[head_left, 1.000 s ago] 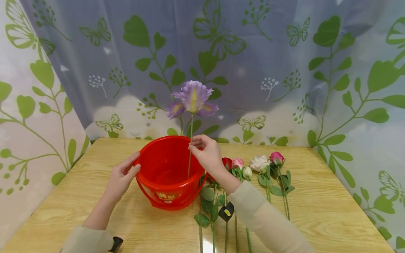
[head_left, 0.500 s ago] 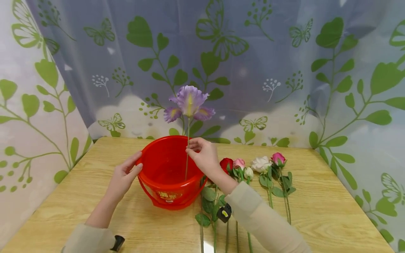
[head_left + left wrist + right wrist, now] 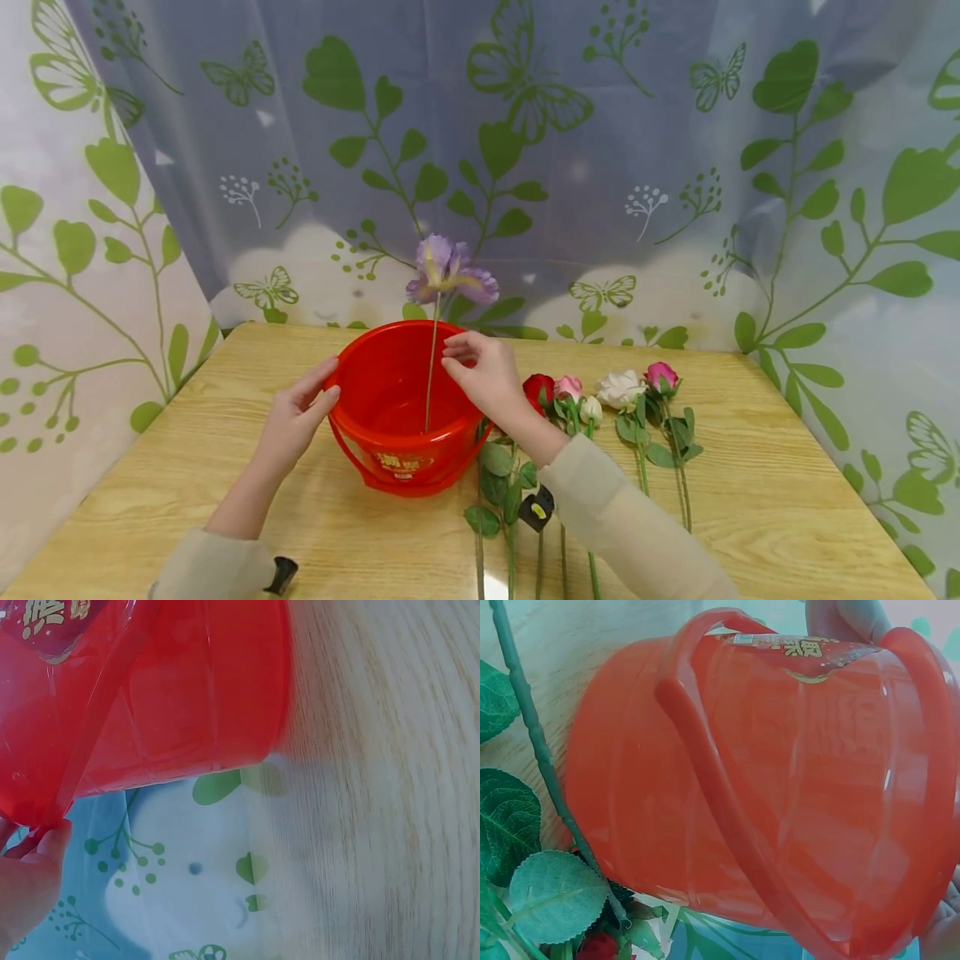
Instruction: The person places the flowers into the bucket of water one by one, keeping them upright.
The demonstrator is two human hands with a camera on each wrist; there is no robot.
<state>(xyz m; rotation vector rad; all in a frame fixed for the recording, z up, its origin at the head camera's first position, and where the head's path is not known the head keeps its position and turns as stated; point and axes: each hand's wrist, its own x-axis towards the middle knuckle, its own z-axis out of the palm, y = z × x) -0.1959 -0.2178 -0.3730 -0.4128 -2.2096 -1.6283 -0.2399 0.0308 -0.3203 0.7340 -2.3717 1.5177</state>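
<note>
A red plastic bucket (image 3: 453, 454) stands upright on the wooden table in the head view. My left hand (image 3: 296, 417) holds its left rim, with the thumb on the outer side; the left wrist view shows the thumb (image 3: 52, 844) at that rim. A purple artificial iris (image 3: 442, 279) stands in the bucket, its thin stem leaning slightly and its bloom well above the rim. My right hand (image 3: 487, 375) hovers over the right rim, fingers loosely bent and a small gap from the stem. In the right wrist view the bucket handle (image 3: 727, 802) hangs down along the wall.
Right of the bucket lie several artificial flowers: a red rose (image 3: 538, 390), a pink rose (image 3: 568, 387), a white bud (image 3: 591, 410), a white rose (image 3: 621, 388) and a magenta rose (image 3: 662, 377). A patterned curtain (image 3: 570, 183) hangs behind the table (image 3: 765, 500).
The iris has sunk lower and shifted left, its bloom turning. My right fingers, which pinched its stem, have let go. The left hand stays on the bucket rim.
</note>
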